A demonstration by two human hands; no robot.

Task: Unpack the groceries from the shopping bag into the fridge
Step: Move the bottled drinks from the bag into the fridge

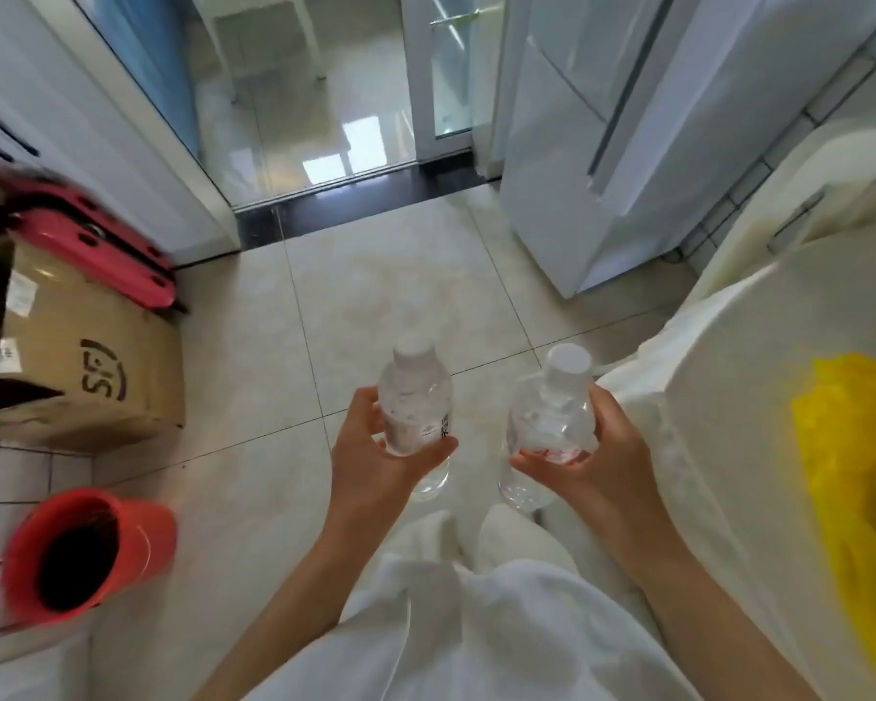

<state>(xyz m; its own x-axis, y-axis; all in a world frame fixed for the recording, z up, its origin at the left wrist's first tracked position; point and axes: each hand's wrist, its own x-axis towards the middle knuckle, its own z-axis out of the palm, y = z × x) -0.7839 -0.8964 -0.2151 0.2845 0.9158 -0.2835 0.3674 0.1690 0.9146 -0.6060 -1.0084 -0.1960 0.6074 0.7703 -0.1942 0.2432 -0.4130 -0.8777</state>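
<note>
The fridge (pixel 628 144) stands at the upper right, its doors closed and its top cut off by the frame edge; blur softens its seams. A white counter (pixel 729 473) runs down the right side, and the yellow shopping bag (pixel 860 498) lying on it is cut off at the right edge, so its contents cannot be made out. At the left, a cardboard box (pixel 87 366) sits on the tiled floor (pixel 375 296), half out of frame, with a pink folded thing (pixel 97 245) leaning behind it, too smeared to identify. A red bin (pixel 77 554) stands below the box, its inside dark.

The person holds two clear water bottles upright over the floor, well short of the fridge. The left hand (pixel 370 462) wraps the left bottle (pixel 416 412) around its lower half, thumb across the front, fingers curled behind and mostly hidden. The right hand (pixel 592 457) clasps the right bottle (pixel 552 422) the same way, thumb over a red label, bottom poking out below the palm. Both white caps stand clear above the fingers.
</note>
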